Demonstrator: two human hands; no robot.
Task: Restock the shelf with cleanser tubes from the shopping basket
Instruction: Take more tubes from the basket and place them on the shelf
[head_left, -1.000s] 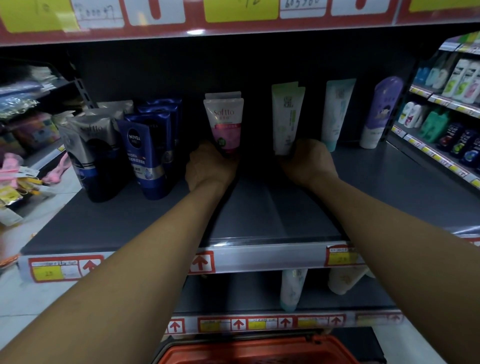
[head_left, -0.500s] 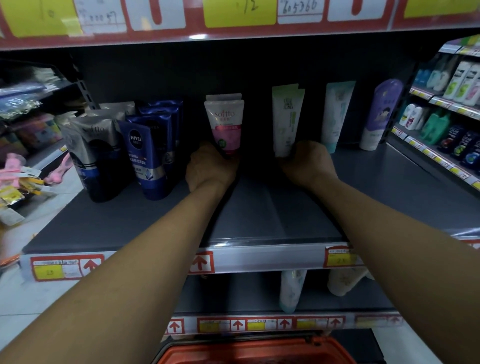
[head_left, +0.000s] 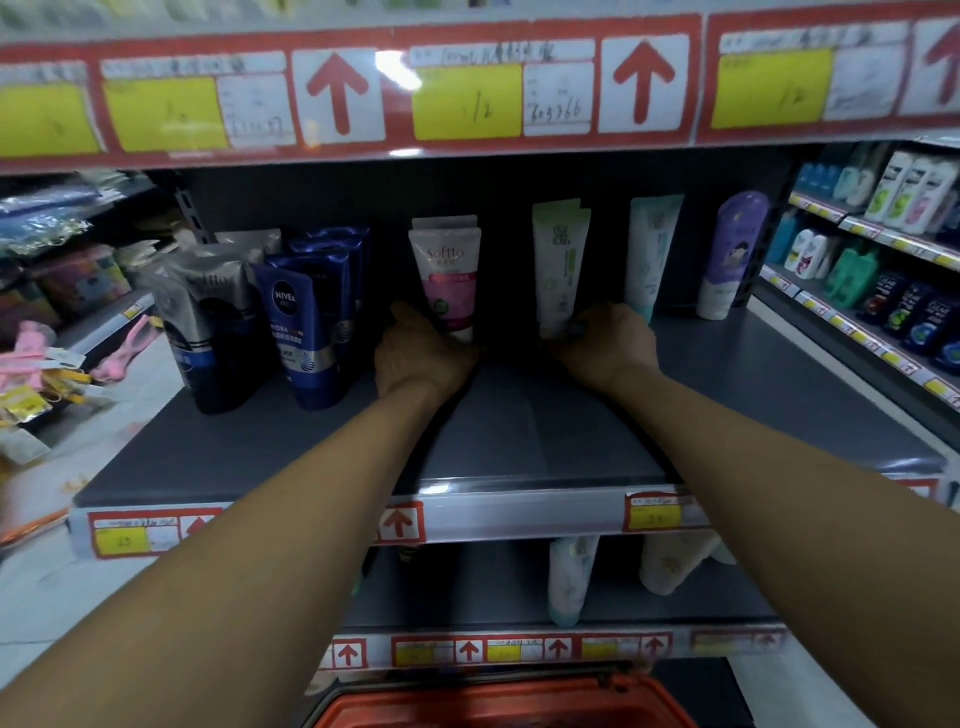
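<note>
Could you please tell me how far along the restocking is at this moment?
Tubes already stand along the shelf. The left hand grips the pink tube; the right hand grips the green tube. What remains in the basket is out of view.

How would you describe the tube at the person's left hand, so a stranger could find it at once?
Look at the dark grey middle shelf, between the blue Nivea tubes and the pale green tube. There the left hand meets the base of an upright white tube with a pink label. Only it carries a pink band and the word softto.
</note>
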